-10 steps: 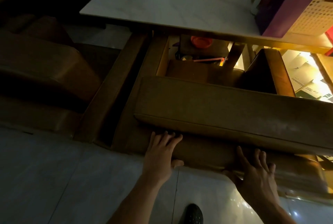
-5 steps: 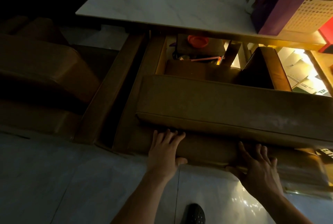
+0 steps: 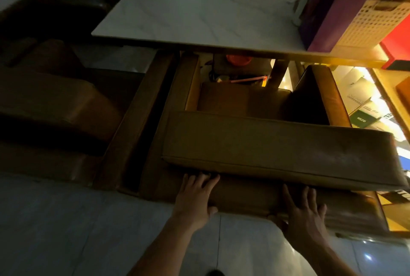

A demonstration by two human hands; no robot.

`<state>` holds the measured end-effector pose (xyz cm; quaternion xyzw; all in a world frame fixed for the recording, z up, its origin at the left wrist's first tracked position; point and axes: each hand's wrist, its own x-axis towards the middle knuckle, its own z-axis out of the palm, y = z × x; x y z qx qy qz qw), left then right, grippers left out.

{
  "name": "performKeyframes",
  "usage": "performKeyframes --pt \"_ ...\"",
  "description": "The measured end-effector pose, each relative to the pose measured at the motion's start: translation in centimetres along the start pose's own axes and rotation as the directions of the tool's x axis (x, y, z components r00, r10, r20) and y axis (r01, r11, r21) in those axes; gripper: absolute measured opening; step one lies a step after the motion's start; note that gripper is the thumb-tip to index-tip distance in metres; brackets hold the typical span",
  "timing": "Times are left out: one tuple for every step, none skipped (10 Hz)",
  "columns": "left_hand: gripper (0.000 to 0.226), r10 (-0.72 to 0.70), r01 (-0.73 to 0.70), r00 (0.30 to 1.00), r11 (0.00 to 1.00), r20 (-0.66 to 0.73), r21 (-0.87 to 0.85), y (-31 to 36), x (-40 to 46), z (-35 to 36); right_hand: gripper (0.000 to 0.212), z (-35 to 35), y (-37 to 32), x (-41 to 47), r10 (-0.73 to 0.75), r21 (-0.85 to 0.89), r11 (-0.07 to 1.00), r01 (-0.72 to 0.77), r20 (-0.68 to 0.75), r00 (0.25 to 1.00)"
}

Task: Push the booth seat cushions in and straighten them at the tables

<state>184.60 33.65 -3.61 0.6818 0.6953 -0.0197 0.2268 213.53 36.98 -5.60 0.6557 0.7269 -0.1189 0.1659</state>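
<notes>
Here | seat cushion (image 3: 277, 149) below the marble table (image 3: 199, 14): long, padded, likely heavy | your left hand (image 3: 194, 200) and right hand (image 3: 304, 213) flat, fingers spread, gripping nothing | push the front edge evenly.

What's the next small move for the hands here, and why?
Probably a short push forward with both palms. The left hand and right hand lie flat, fingers spread, on the front of the lower cushion. The upper cushion sits askew, its right end jutting out, so it likely needs straightening afterwards.

Matt leathery cushion (image 3: 277, 142); glossy marble-look tabletop (image 3: 195, 14)
</notes>
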Motion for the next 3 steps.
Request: performKeyframes --pt "0.078 0.003 0.007 0.991 0.997 0.131 -0.077 -0.4 -0.9 -1.8 0.093 -1.7 0.1 -0.7 -0.031 0.031 0.999 0.030 0.021 0.999" --pt "0.074 -0.037 0.071 0.982 0.980 0.183 -0.187 -1.1 -3.2 -3.1 0.092 -3.9 0.3 -1.6 -0.058 0.141 0.989 0.047 0.074 0.996" --pt "0.074 -0.064 0.115 0.971 0.968 0.228 -0.221 -2.2 -5.5 -4.7 0.087 -6.6 -0.6 -3.6 -0.092 0.201 0.976 0.083 0.035 0.995"
